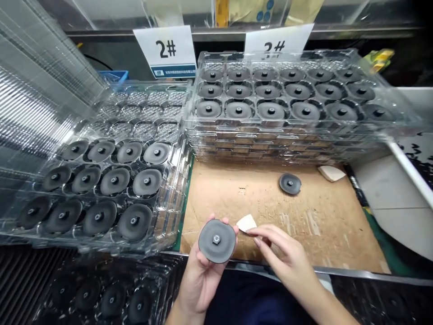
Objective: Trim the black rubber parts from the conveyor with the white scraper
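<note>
My left hand (203, 280) holds a dark grey, rounded disc with a small raised hub (217, 240), its hub side facing up toward me. Fingertips wrap the disc's rim from beneath. Pinched between the thumb and fingers of my right hand (284, 253) is a small white wedge-shaped pad (246, 223), just beyond the disc's right edge. Whether the pad touches the disc I cannot tell. A similar loose disc (290, 183) lies on the cardboard sheet (216, 189) farther back.
Clear plastic trays (165, 180) of discs stand at left, with bare pockets at the back. More stacked trays (270, 135) sit behind the cardboard. Another white pad (331, 173) lies near a black pen (355, 185). Paper signs (167, 49) hang behind. A dark tray (101, 289) is at lower left.
</note>
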`<state>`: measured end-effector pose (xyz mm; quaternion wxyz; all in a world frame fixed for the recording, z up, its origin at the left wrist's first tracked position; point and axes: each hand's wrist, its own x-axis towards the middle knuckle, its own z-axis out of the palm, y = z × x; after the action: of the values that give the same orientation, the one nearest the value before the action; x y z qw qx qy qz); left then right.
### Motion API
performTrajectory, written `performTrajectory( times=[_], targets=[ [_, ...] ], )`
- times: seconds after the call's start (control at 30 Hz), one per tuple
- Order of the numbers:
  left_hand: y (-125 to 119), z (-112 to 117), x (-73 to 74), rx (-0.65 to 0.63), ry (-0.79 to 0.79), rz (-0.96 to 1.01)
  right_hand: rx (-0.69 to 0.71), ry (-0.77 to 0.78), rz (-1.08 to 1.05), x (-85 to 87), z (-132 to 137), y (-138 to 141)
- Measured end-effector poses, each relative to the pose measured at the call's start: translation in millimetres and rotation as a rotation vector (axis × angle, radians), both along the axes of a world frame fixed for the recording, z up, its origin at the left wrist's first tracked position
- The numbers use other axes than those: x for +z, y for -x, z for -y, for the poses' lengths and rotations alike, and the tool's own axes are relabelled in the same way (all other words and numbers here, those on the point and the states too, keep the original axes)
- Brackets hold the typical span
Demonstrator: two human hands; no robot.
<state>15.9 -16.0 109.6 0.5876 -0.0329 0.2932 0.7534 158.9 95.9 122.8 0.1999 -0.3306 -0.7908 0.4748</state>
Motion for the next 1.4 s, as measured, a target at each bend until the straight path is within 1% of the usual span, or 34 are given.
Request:
performTrajectory(
  times=[0.07, 0.17, 0.27, 0.4, 0.47, 0.53, 0.6, 0.63, 0.73, 0.83, 0.87, 0.93, 1.03, 1.2, 1.33, 1.4],
  targets=[
    [1.4, -2.1, 1.0, 0.001, -0.001, 0.011, -0.001, -0.011, 0.020, -0.3, -0.6, 4.9],
    [4.9, -4.5, 3.4, 0.009, 0.001, 0.035, 0.011, -0.116, 0.123, -8.7, -2.8, 9.8],
    [7.0, -6.0, 3.8, 0.034, 0.032, 0.071, -0.001, -0.214, 0.220, -28.5, -4.8, 11.6],
    [6.1, -8.8, -1.1, 0.079, 0.086, 0.124, 0.016, -0.281, 0.261, -56.7, -4.9, 8.8],
    [5.7, -9.7, -4.9, 0.099, 0.111, 0.141, 0.021, -0.300, 0.245, -65.8, -4.4, 5.4],
    [5.8, -9.8, -7.1, 0.116, 0.136, 0.152, 0.019, -0.302, 0.213, -68.8, -5.2, 1.8],
    [6.1, -9.7, -6.2, 0.112, 0.148, 0.159, 0.019, -0.285, 0.171, -63.9, -8.2, -0.1],
    [6.0, -9.8, -4.6, 0.104, 0.149, 0.160, 0.020, -0.270, 0.150, -58.2, -10.5, 0.3],
    [4.7, -11.3, 2.9, 0.064, 0.134, 0.147, 0.045, -0.226, 0.076, -30.5, -18.9, 7.9],
    [3.0, -12.6, 10.2, 0.035, 0.123, 0.118, 0.133, -0.268, -0.062, -0.6, -22.2, 19.3],
    [2.9, -12.4, 11.9, 0.027, 0.130, 0.106, 0.153, -0.292, -0.106, 6.8, -21.2, 21.6],
    [3.6, -10.7, 14.6, 0.003, 0.150, 0.073, 0.166, -0.305, -0.147, 16.2, -17.2, 21.9],
    [4.5, -7.5, 17.4, -0.054, 0.165, 0.020, 0.187, -0.271, -0.150, 20.4, -13.2, 15.9],
    [2.0, -5.8, 23.0, -0.091, 0.215, 0.002, 0.193, -0.403, -0.176, 22.1, -15.8, 9.5],
    [0.0, -6.1, 28.7, -0.139, 0.182, -0.015, 0.183, -0.396, -0.150, 26.2, -10.7, 1.8],
    [-1.8, -7.5, 32.1, -0.154, 0.171, -0.018, 0.176, -0.425, -0.165, 27.3, -9.4, -0.7]
  ],
)
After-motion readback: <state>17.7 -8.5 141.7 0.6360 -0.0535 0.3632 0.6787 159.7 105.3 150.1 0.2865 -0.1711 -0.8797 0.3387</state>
